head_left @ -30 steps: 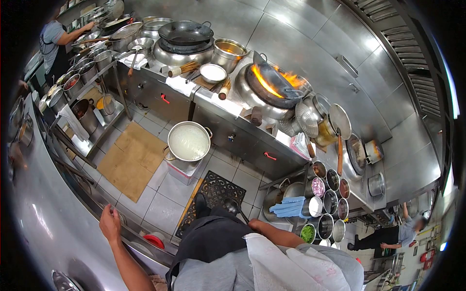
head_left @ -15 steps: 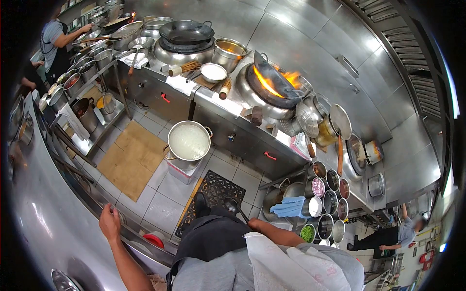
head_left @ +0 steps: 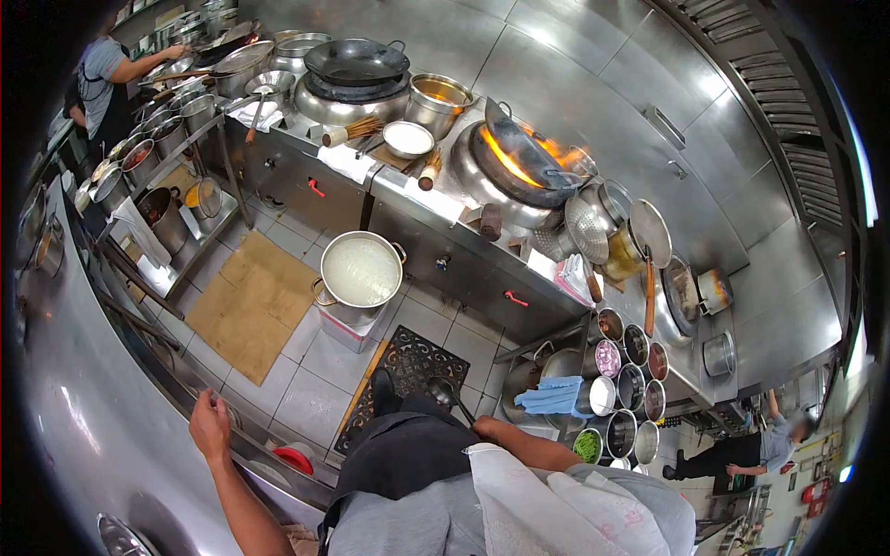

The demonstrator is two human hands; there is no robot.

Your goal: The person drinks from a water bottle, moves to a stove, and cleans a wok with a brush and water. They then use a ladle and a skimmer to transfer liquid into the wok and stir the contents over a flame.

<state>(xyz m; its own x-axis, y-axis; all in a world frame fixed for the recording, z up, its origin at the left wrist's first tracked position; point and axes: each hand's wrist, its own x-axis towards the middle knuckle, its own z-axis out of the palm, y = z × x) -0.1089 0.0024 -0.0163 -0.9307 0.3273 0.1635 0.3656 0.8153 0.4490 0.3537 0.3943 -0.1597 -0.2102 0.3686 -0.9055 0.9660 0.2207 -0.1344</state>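
Note:
My left hand [head_left: 210, 424] is beside the edge of the steel counter [head_left: 83, 398], fingers loosely bent and apart, with nothing seen in them. At my right side, my right hand [head_left: 484, 426] is closed round the handle of a dark ladle [head_left: 442, 390]. The ladle's bowl hangs low over the black floor mat [head_left: 422, 357], and part of the hand is hidden by my forearm. In front of me, a large two-handled pot [head_left: 362, 269] of whitish liquid stands on a low support. Flames rise around a tilted wok [head_left: 528, 148] on the burner.
Several small containers [head_left: 630, 385] of ingredients and a blue cloth [head_left: 550, 396] are at the right. Another wok [head_left: 357, 63] and a white bowl [head_left: 408, 139] are on the range. Cardboard [head_left: 252, 301] covers some floor tiles. One co-worker [head_left: 102, 69] stands far left, another [head_left: 765, 449] far right.
The flames around the wok have changed shape. At far left, the co-worker's body and arm have shifted slightly, and the second person behind has moved. My hands and the ladle have barely moved.

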